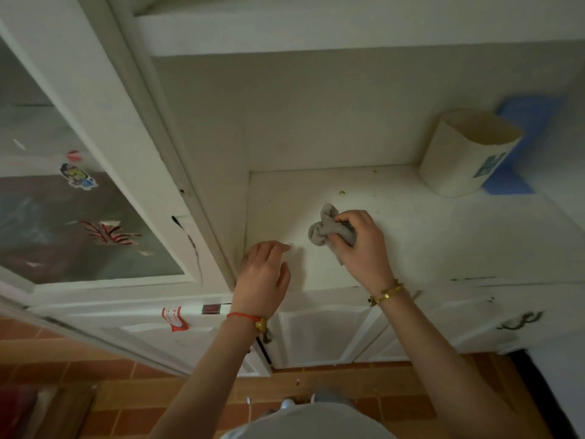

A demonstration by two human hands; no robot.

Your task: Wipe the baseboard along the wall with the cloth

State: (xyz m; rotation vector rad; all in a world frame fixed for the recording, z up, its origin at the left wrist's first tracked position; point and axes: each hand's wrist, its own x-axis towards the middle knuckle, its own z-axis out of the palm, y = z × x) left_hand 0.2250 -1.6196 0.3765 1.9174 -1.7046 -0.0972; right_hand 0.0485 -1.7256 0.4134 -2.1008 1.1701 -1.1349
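Note:
My right hand [361, 239] grips a crumpled grey cloth [326, 231] and holds it on the white countertop [427, 236] of a low cabinet. My left hand [264, 277] hovers empty just left of it, fingers loosely spread, near the counter's front left corner. The bottom edge of the cabinet [319, 364] meets the orange tiled floor [177, 403] below my arms. No baseboard strip along the wall is clearly visible.
A cream bin-like container [465, 153] stands at the back right of the counter, with something blue [522, 134] behind it. A tall white cabinet with a glass door and stickers [82, 198] stands to the left. Crumbs dot the counter. A dark handle [519, 321] sits on the right cabinet door.

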